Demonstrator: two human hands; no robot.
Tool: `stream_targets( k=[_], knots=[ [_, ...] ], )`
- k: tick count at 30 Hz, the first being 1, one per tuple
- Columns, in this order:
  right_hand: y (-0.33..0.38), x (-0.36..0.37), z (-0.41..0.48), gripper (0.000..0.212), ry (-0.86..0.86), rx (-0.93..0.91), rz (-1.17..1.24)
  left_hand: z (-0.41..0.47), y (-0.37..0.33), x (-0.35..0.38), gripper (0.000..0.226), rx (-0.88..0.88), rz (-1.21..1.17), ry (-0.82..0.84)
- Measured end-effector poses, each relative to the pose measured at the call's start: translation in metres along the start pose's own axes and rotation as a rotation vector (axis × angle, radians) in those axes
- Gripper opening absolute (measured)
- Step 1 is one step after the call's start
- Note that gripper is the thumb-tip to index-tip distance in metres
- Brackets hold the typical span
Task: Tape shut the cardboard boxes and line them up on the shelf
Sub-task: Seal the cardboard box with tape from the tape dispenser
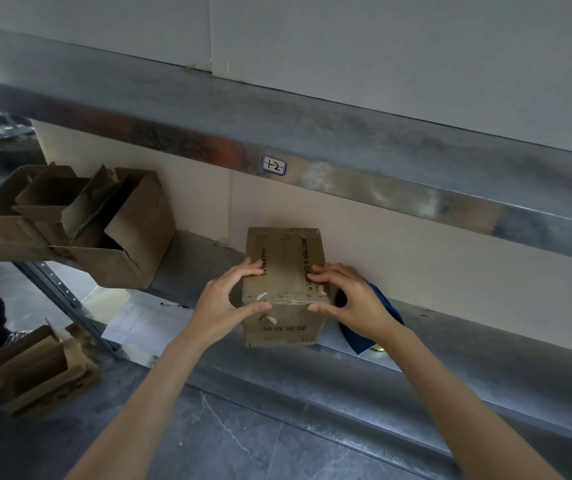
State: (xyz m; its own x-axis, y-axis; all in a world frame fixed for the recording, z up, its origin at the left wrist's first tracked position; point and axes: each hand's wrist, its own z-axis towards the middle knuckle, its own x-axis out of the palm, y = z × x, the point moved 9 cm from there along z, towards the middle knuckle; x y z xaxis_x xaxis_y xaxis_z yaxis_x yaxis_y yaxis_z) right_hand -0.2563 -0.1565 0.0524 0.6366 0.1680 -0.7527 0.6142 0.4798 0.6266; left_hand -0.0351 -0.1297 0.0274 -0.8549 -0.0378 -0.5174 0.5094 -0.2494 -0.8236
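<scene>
Cardboard box (282,271) on steel shelf (468,348), left hand (223,299) and right hand (350,296) gripping near corners, open boxes (118,237) leftward, blue object (386,306) just behind.

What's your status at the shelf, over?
Left hand, right hand grip taped cardboard box on shelf. Open cardboard boxes at left. Dark blue object beside box.

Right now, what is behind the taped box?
A dark blue object pokes out behind the taped box, past the right hand. Box and hand cover most of it, so I cannot tell what it is.
</scene>
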Motion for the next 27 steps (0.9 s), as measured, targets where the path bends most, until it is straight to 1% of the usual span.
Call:
stream_targets(
  k=[5, 9, 12, 15, 19, 22, 23, 24, 27],
  knots=[
    [0.002, -0.002, 0.001, 0.055, 0.004, -0.027, -0.019, 0.001, 0.0, 0.002, 0.06, -0.025, -0.072, -0.004],
    [0.004, 0.0, 0.002, 0.068, 0.071, -0.052, -0.046, 0.0, 0.004, -0.005, 0.053, -0.047, -0.074, -0.001],
    [0.008, 0.006, 0.003, 0.073, 0.151, -0.099, -0.071, -0.002, 0.015, -0.021, 0.05, -0.078, -0.035, -0.057],
    [0.016, 0.014, 0.008, 0.066, 0.177, -0.148, -0.052, -0.006, 0.02, -0.036, 0.05, -0.084, 0.003, -0.141],
    [0.029, 0.015, 0.016, 0.049, 0.042, -0.239, -0.084, -0.012, 0.019, -0.05, 0.042, -0.09, 0.04, -0.292],
    [0.036, 0.022, 0.019, 0.047, 0.009, -0.26, -0.119, -0.021, 0.015, -0.051, 0.032, -0.107, 0.087, -0.389],
    [0.039, 0.025, 0.019, 0.047, 0.0, -0.274, -0.153, -0.023, 0.015, -0.048, 0.034, -0.14, 0.089, -0.405],
    [0.042, 0.028, 0.018, 0.049, -0.013, -0.29, -0.185, -0.025, 0.015, -0.044, 0.04, -0.18, 0.073, -0.41],
    [0.044, 0.031, 0.019, 0.061, -0.009, -0.305, -0.172, -0.026, 0.011, -0.027, 0.073, -0.253, -0.005, -0.398]
  ],
)
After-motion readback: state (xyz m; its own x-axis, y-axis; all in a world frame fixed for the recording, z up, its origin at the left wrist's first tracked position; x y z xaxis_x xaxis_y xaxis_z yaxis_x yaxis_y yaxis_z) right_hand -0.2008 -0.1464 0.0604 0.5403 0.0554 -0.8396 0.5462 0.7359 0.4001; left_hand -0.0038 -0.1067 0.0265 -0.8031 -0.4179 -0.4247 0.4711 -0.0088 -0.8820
